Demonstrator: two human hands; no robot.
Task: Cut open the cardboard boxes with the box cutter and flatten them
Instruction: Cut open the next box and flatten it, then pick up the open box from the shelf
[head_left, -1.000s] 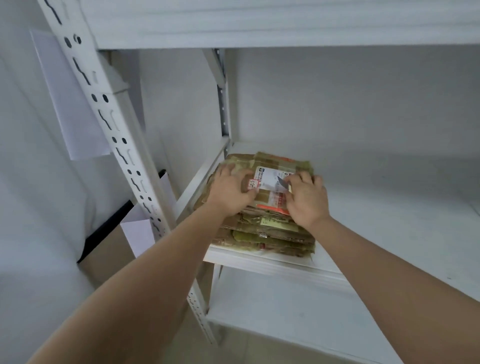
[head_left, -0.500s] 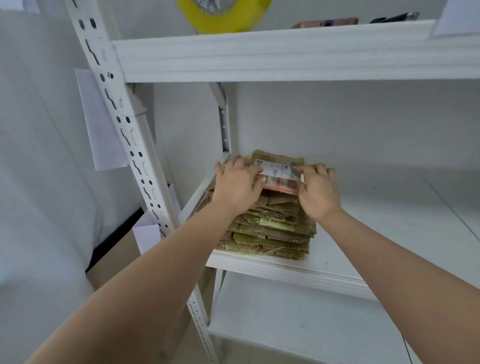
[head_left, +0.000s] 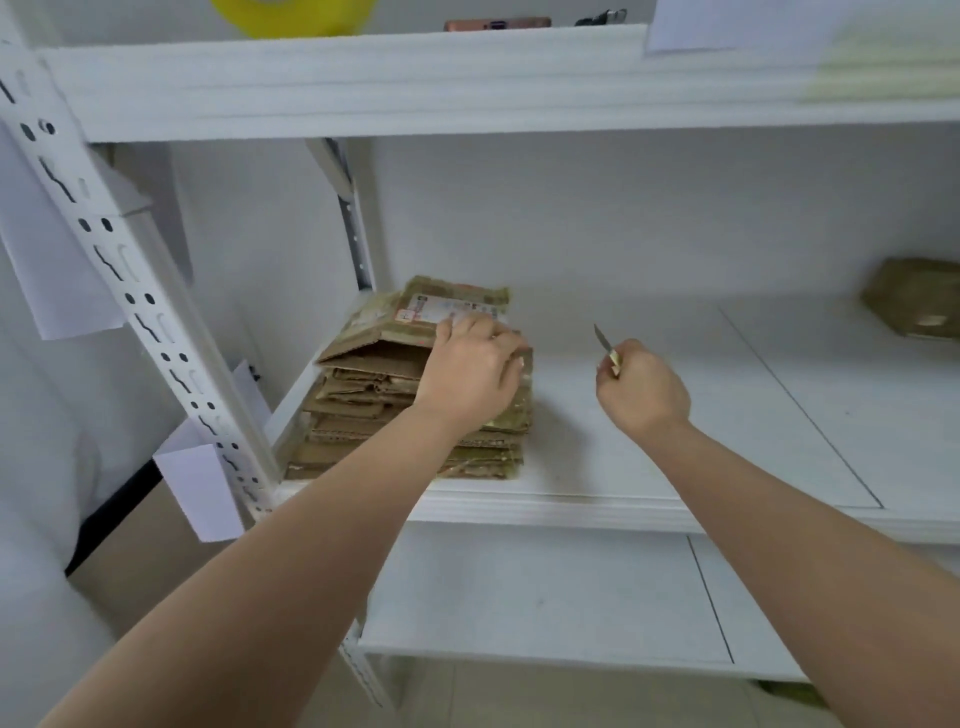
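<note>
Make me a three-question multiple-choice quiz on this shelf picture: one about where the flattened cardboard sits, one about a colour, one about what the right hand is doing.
1. Where on the middle shelf is the stack of flattened cardboard?
A. At its left end, beside the upright
B. At its right end
C. Hanging off the front edge

2. What colour is the tape roll on the top shelf?
A. Blue
B. Yellow
C. Black

3. What is the right hand doing?
A. Lying flat on the shelf
B. Pressing on the stack
C. Gripping the box cutter, blade up, clear of the stack

Answers: 1 A, the stack sits by the left upright. 2 B, the roll's visible lower part is yellow. 3 C, the fingers curl round the handle while the left hand rests on the stack.
</note>
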